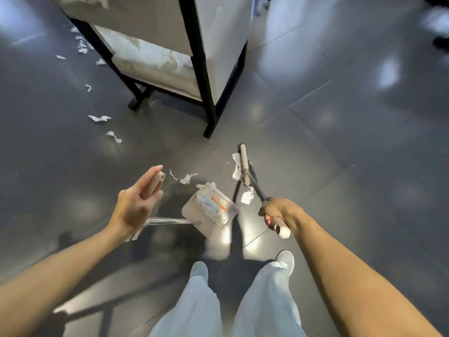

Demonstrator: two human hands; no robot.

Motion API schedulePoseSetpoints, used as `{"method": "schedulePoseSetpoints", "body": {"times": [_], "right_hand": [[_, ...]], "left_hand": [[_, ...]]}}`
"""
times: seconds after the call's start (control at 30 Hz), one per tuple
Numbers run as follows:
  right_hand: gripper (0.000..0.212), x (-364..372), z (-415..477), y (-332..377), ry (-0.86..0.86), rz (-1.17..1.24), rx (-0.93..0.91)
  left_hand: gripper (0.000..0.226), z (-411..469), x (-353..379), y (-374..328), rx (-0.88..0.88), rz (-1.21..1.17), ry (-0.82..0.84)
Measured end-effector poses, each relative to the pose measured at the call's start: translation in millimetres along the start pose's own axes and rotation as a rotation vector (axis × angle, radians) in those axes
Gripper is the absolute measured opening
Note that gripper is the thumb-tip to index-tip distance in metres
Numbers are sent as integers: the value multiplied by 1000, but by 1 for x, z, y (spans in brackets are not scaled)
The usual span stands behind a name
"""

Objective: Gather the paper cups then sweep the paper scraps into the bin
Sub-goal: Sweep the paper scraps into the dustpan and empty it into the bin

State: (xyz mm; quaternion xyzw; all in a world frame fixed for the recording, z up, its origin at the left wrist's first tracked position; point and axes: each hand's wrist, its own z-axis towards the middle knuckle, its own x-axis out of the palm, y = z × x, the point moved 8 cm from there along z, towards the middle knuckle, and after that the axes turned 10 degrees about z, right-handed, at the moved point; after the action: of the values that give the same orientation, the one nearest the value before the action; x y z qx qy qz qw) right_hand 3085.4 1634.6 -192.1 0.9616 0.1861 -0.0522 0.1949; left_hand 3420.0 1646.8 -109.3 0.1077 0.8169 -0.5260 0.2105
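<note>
My right hand (277,218) grips the beige top of a broom handle; the broom head (244,164) lies on the grey floor ahead. White paper scraps (246,197) lie beside the broom head, and more scraps (185,178) sit just beyond the dustpan. The beige dustpan (209,209) stands between my hands with scraps inside, its metal pole (170,221) running left under my left hand (137,203). That hand's fingers are straight, and a beige handle grip (158,182) lies against them. No paper cup is in view.
A black-framed unit with white panels (209,93) stands ahead, with crumpled paper on its lower shelf. A trail of scraps (99,117) runs along the floor to its left. My pale trouser legs and a shoe (286,260) are below.
</note>
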Motion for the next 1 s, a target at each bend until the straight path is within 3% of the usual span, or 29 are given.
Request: {"method": "schedulePoseSetpoints", "body": {"times": [0.1,0.3,0.43,0.53,0.7,0.8,0.9,1.0], "right_hand": [[15,18,-16,-17,-16,268,42],[26,3,-56,-65,-152,455,-15],[41,-2,-65,-98,-249,407,-29],[41,6,-58,-111,-292,375,-51],[42,63,-37,-138,-206,645,57],[53,114,-37,-145,-146,661,110],[71,155,-32,-126,-109,710,115],[73,189,-26,-87,-115,707,87]], "left_hand": [[72,8,-18,-2,92,-7,26],[64,4,-39,-7,95,37,2],[62,-3,-48,-12,130,220,-58],[63,-8,-54,-8,144,312,-67],[60,-8,-74,8,142,421,-93],[62,-6,-93,20,140,448,-95],[62,2,-122,35,140,443,-103],[60,13,-153,52,167,384,-103]]}}
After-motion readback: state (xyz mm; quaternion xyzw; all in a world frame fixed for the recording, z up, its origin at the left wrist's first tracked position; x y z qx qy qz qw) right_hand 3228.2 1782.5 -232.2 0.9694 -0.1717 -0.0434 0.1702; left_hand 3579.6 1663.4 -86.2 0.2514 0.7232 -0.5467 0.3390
